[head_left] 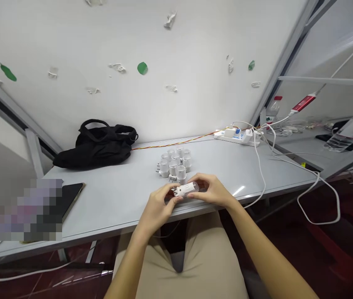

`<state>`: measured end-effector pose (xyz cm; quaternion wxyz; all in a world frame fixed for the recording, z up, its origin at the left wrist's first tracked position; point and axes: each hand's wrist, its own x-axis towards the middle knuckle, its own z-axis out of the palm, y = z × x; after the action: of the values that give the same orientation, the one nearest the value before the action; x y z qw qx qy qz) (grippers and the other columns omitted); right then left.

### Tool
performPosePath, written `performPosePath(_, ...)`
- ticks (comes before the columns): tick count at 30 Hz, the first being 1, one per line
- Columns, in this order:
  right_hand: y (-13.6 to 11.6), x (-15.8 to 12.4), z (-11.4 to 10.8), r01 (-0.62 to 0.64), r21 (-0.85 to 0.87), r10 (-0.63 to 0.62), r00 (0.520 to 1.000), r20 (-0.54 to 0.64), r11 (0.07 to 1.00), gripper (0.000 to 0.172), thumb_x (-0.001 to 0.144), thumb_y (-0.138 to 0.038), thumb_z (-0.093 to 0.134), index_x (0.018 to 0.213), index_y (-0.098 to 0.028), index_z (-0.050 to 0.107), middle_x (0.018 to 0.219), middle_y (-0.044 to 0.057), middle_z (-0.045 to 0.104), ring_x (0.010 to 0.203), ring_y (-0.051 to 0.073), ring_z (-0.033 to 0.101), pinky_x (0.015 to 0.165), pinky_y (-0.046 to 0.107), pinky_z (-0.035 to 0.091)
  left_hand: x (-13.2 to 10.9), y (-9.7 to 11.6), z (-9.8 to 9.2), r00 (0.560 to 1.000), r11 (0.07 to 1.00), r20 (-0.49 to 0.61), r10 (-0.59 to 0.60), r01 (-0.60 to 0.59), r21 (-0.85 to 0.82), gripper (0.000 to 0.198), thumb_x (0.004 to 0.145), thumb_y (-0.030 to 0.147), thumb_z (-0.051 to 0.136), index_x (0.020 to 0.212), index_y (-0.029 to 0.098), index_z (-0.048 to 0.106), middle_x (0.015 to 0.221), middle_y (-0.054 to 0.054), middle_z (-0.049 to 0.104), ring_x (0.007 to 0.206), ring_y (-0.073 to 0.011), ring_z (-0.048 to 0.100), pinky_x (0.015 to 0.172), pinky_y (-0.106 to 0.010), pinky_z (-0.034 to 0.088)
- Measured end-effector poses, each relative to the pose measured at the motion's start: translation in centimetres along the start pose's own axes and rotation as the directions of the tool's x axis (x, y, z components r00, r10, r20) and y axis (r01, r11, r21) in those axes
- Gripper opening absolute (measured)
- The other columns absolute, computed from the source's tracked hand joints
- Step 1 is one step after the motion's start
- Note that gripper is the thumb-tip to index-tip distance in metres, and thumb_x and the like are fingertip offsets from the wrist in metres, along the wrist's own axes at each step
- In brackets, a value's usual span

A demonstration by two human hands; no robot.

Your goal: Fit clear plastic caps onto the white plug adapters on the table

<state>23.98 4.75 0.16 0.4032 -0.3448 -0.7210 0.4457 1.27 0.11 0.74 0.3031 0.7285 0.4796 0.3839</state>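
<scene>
Between both hands, just over the table's front edge, is a small white plug-in night light (185, 189) with a clear rounded cap, lying sideways. My left hand (158, 207) pinches its plug end, where metal prongs show. My right hand (210, 190) grips the clear cap end with thumb and fingers. Right behind the hands stands a cluster of several similar white plug-in units (173, 168) with clear tops, packed close together. Some have prongs pointing outward to the left and front.
A black cloth bag (98, 145) rests at the back left. At the left end lies a dark flat device (70, 197), partly blurred. A white power strip (238, 136) with plugs sits along the wall. A white cable (261, 166) hangs over the table's front edge (117, 230).
</scene>
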Motion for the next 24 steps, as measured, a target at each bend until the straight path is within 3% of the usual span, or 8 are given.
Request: performPosePath(24, -0.11, -0.36, 0.1, 0.105, -0.013, -0.106, 0.992, -0.062, 0.994, 0.035, 0.075, -0.042, 0.087, 0.098, -0.019, 0.074, 0.091, 0.007, 0.074, 0.08, 0.02, 0.068, 0.074, 0.035, 0.057, 0.17, 0.19, 0.35, 1.0, 0.994, -0.002, -0.028, 0.027, -0.104, 0.029, 0.092, 0.029, 0.062, 0.119, 0.021, 0.069, 0.117, -0.007, 0.076, 0.095, -0.0222, 0.074, 0.086, -0.037, 0.062)
